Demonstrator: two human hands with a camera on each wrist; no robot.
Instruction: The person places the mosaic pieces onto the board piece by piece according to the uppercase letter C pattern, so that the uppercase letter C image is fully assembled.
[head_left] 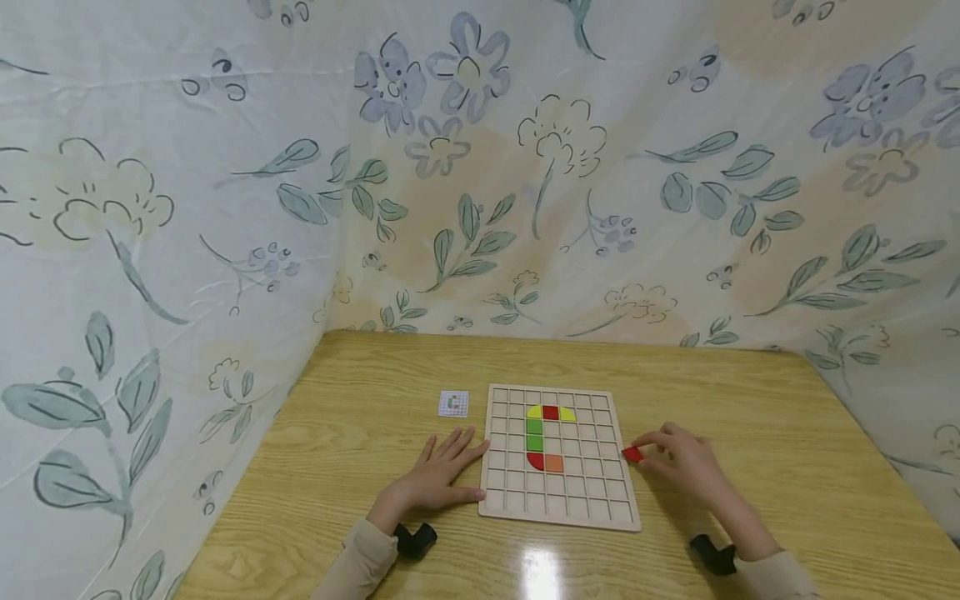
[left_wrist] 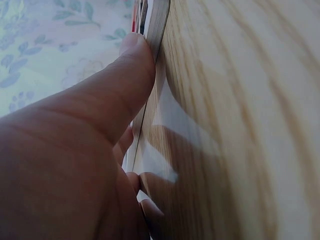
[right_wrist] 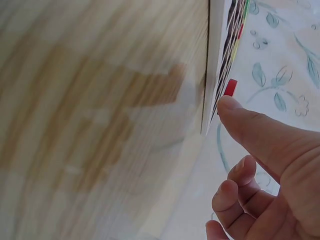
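Note:
A wooden grid board [head_left: 592, 487] lies flat on the table. Set in its cells are a red square [head_left: 551, 412] between two yellow rounded pieces, two green squares [head_left: 534, 435] below at the left, then a red rounded piece [head_left: 536, 461] beside an orange square [head_left: 554, 463]. My left hand [head_left: 438, 477] rests with spread fingers at the board's left edge, its thumb [left_wrist: 120, 85] touching the side. Just off the right edge, my right hand [head_left: 678, 458] pinches a small red piece [head_left: 632, 454] between thumb and finger. In the right wrist view, the thumb partly hides this red piece [right_wrist: 230, 87].
A small card [head_left: 453, 403] printed with a coloured grid pattern lies beyond the left hand, beside the board's upper left corner. Wood-grained table [head_left: 375, 367] surrounds the board. Floral cloth [head_left: 480, 250] hangs behind and along the sides. Black bands with camera mounts sit at both wrists.

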